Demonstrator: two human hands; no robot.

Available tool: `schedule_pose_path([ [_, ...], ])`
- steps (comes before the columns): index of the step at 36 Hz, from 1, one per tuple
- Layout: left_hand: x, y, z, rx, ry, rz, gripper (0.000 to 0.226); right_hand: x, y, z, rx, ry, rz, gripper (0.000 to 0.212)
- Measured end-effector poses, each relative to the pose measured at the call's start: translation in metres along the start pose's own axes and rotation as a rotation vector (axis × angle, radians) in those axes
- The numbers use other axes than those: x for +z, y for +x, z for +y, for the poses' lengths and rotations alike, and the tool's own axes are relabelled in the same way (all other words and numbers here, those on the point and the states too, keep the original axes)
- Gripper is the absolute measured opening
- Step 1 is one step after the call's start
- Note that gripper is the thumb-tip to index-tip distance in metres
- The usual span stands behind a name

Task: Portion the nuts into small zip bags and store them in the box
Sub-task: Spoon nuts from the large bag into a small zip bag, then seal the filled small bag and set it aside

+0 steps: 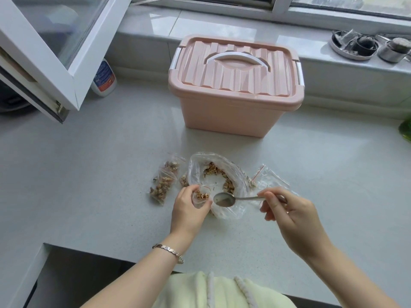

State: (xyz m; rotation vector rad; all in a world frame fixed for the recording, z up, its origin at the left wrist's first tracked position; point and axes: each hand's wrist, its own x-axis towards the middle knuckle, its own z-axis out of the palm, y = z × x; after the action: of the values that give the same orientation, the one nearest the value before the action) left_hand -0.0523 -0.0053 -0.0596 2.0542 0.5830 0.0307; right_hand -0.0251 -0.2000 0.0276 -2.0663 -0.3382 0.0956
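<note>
Walnut pieces [219, 173]: loose inside the large clear bag [194, 170], in front of the pink storage box [231, 112] and apart from it. Probably weigh little, dry and brittle; easy to crumble or to roll off a spoon, so better scooped than pinched.

Also in front of the box, a partly filled small zip bag [201, 195] in the left hand [189, 211], fingers and thumb curled round the thin, limp film to keep the mouth open. Best held just under the red zip line, probably the stiffer part.

Right hand [289, 213]: thumb and fingertips pinching the handle end of the metal spoon [224, 200], bowl almost empty, just beside the small bag.

In front of the box and to the left, filled zip bags [163, 187]; in front and to the right, empty zip bags [272, 177].

Box lid [233, 65] closed; needs opening before storing.

Bare countertop [89, 174] on both sides of the box for moving. Counter edge [100, 248] close to the left forearm; open window sash [44, 52] overhanging left of the box.
</note>
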Motion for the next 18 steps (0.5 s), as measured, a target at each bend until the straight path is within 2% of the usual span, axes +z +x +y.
schedule_pose_path([
  [4, -0.002, -0.002, 0.002, -0.006, 0.000, -0.005, 0.044, 0.005, -0.008, 0.011, -0.079, -0.109, -0.043, 0.032],
  [6, -0.003, -0.003, 0.002, 0.004, -0.002, 0.004, 0.042, 0.006, -0.010, 0.015, -0.102, -0.130, -0.004, 0.038],
  [8, -0.006, -0.006, 0.000, 0.011, 0.003, 0.017, 0.040, 0.005, -0.011, 0.018, -0.068, -0.090, 0.062, 0.035],
  [12, -0.020, -0.016, -0.003, 0.092, 0.073, 0.075, 0.040, 0.008, -0.011, 0.024, 0.127, 0.052, 0.205, 0.014],
  [16, -0.043, -0.025, 0.000, 0.251, 0.190, 0.165, 0.038, 0.018, -0.008, 0.035, 0.429, 0.353, 0.306, 0.021],
  [18, -0.055, -0.024, 0.001, 0.248, 0.231, 0.199, 0.036, 0.025, -0.008, 0.043, 0.576, 0.499, 0.319, 0.022],
])
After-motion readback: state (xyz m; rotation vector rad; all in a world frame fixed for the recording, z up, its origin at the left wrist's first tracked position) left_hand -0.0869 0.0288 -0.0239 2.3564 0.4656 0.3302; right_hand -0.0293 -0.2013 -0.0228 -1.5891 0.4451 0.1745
